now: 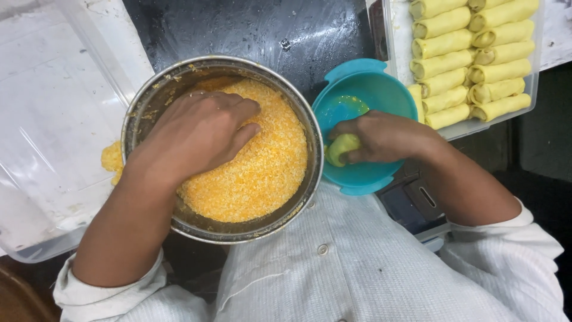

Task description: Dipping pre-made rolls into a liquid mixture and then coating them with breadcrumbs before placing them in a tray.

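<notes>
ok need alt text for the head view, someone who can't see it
Seen from above, a person's left hand presses into orange crumbs in a metal bowl, while the right hand holds a pale roll in a teal bowl.

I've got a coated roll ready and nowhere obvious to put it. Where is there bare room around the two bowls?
The clear plastic tub left of the metal bowl is nearly bare: one crumbed piece lies by its right edge. The dark surface behind both bowls is free too. The tray of rolls is packed, and the teal bowl holds the right hand.
</notes>
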